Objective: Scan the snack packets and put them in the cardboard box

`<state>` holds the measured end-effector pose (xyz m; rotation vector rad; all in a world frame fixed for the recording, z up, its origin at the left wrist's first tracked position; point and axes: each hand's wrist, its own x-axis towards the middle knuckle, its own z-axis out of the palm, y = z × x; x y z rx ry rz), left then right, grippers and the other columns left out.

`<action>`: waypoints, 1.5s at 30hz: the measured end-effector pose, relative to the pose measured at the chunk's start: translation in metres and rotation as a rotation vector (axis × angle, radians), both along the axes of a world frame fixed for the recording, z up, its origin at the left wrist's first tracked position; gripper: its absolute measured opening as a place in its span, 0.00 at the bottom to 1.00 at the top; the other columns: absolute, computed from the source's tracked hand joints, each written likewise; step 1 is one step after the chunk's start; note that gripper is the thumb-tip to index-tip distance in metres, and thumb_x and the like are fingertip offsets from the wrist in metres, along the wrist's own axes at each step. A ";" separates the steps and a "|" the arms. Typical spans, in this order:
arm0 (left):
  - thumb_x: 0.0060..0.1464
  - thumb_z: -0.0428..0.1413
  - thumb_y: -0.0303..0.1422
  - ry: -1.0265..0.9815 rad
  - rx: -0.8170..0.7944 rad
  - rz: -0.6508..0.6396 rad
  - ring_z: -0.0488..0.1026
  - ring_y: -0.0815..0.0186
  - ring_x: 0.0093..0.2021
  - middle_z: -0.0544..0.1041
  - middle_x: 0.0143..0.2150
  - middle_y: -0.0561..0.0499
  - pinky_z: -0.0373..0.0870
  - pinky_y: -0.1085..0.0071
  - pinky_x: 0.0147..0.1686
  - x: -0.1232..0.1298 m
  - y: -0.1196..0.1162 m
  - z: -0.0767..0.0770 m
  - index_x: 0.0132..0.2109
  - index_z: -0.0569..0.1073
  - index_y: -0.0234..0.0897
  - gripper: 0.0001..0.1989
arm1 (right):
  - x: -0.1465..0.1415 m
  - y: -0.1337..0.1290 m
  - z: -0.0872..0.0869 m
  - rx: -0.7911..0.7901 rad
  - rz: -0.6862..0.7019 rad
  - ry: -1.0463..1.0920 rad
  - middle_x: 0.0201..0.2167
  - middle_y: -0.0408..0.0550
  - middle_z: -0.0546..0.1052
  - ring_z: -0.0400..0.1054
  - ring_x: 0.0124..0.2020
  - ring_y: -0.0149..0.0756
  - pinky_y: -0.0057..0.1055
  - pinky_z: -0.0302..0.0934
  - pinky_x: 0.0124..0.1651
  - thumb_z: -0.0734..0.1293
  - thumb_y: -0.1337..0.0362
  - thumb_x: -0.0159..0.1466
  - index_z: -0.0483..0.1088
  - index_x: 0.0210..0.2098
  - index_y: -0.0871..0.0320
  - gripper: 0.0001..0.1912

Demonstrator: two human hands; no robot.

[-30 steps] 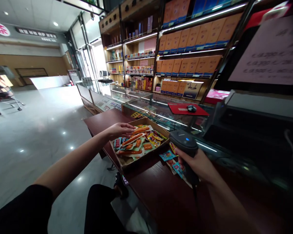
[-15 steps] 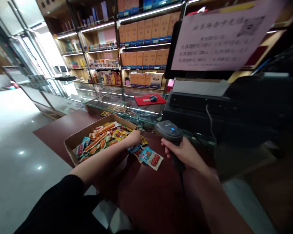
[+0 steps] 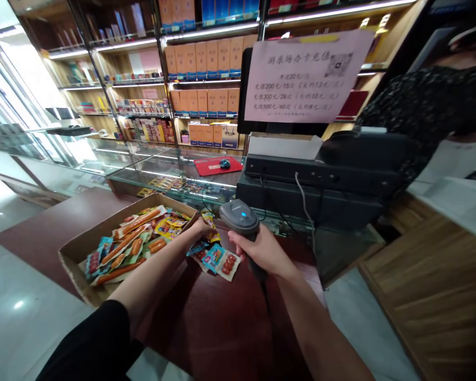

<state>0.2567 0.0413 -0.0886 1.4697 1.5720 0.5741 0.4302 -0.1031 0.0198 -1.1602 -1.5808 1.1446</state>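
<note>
My right hand [image 3: 264, 251] is wrapped round the handle of a grey barcode scanner [image 3: 238, 214], held upright above the dark red table; a blue light glows on its top. Just beyond the right edge of the cardboard box, my left hand [image 3: 201, 230] has its fingers closed on a yellow snack packet [image 3: 213, 236], partly hidden by the hand. Below that hand, blue-topped sausage packets [image 3: 218, 259] lie overlapping on the table. The cardboard box [image 3: 73, 280] at left holds several wrapped sausages [image 3: 130, 238] and more packets. My left forearm crosses over the box's near corner.
A glass display counter [image 3: 143, 169] runs behind the table [image 3: 206, 328], bearing a red mouse pad [image 3: 206, 166] with a mouse. At right stand a monitor with a pink paper sign [image 3: 293, 79] and a dark till [image 3: 309, 185]. Another person [image 3: 432, 100] is beyond it.
The view has swung to the right, bringing the other person and a wooden cabinet into sight. My left hand remains by the yellow packet, and my right hand still grips the scanner.
</note>
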 end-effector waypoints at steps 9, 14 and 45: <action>0.34 0.71 0.32 -0.581 -0.089 0.065 0.75 0.68 0.30 0.77 0.31 0.50 0.75 0.72 0.31 -0.047 -0.068 0.045 0.37 0.75 0.31 0.21 | -0.012 0.002 -0.006 -0.072 -0.048 -0.012 0.16 0.42 0.71 0.65 0.16 0.31 0.26 0.60 0.19 0.71 0.47 0.53 0.68 0.28 0.59 0.21; 0.37 0.69 0.42 -0.583 0.089 0.090 0.76 0.64 0.34 0.79 0.35 0.48 0.75 0.70 0.31 -0.105 -0.115 0.063 0.37 0.78 0.33 0.21 | -0.044 -0.001 -0.004 -0.103 0.031 0.004 0.17 0.42 0.70 0.63 0.15 0.30 0.27 0.59 0.17 0.72 0.45 0.52 0.68 0.29 0.58 0.22; 0.39 0.68 0.40 -0.531 0.278 0.220 0.77 0.64 0.35 0.80 0.39 0.48 0.73 0.72 0.32 -0.201 -0.198 0.079 0.46 0.77 0.35 0.25 | -0.151 -0.036 0.009 -0.063 0.427 0.066 0.14 0.41 0.69 0.63 0.16 0.28 0.25 0.60 0.20 0.70 0.50 0.57 0.67 0.24 0.59 0.19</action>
